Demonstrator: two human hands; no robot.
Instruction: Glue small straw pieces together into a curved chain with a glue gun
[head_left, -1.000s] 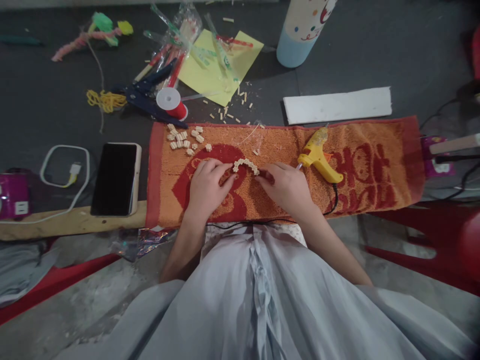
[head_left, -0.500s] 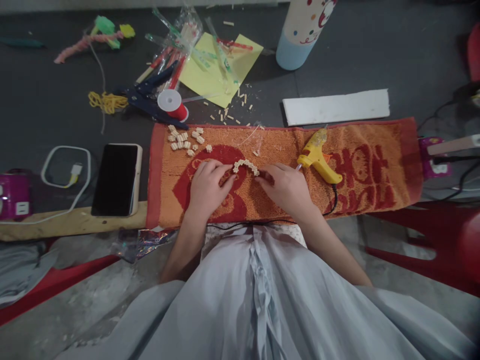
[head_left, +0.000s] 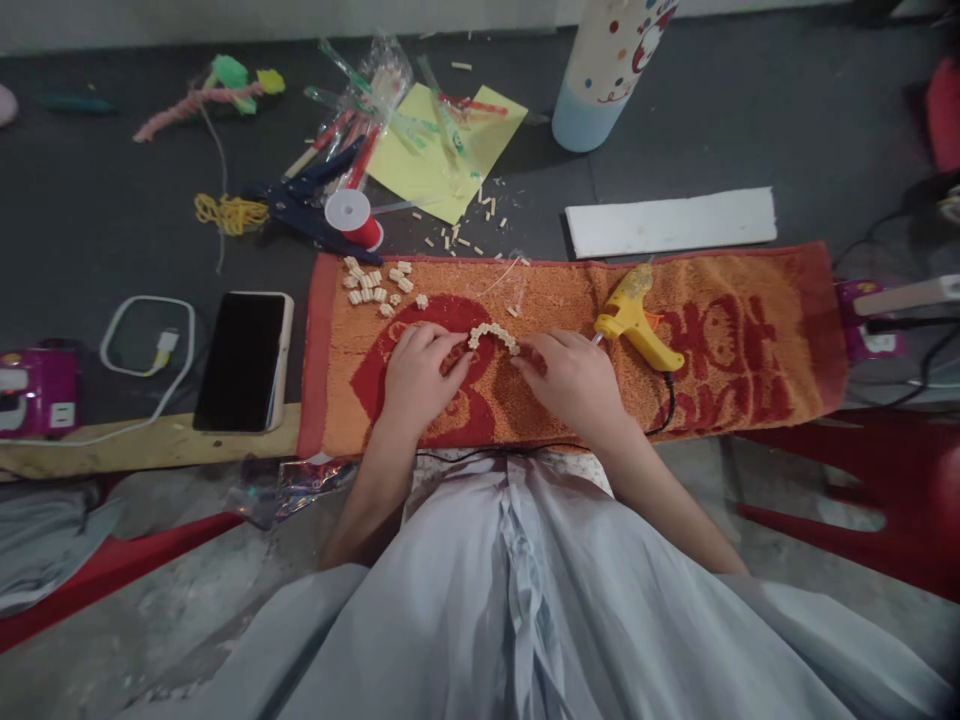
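Note:
A small arch of pale, bumpy pieces joined end to end [head_left: 493,329] curves upward between my two hands, over an orange towel [head_left: 547,295] with a red heart. My left hand [head_left: 421,378] pinches its left end between thumb and fingers. At the right end, my right hand [head_left: 571,372] has its thumb and fingers closed on the arch's tip; the fingertips are partly hidden. Loose pieces of the same pale kind [head_left: 366,294] lie in a cluster at the towel's upper left. Just right of my right hand rests a yellow glue gun [head_left: 637,325], its nozzle pointing up.
Beyond the towel lie a white strip [head_left: 671,222], pale stick scraps, yellow paper [head_left: 397,155], a red thread spool [head_left: 364,230] and dark blue pliers-like cutters [head_left: 300,205]. A blue-and-white bottle [head_left: 592,105] stands behind. On the left are a phone [head_left: 238,365] and a white cable [head_left: 187,345].
The camera view has tilted slightly, so the table items sit a little lower and those at left further right. Both hands keep their hold on the arch, nearly still.

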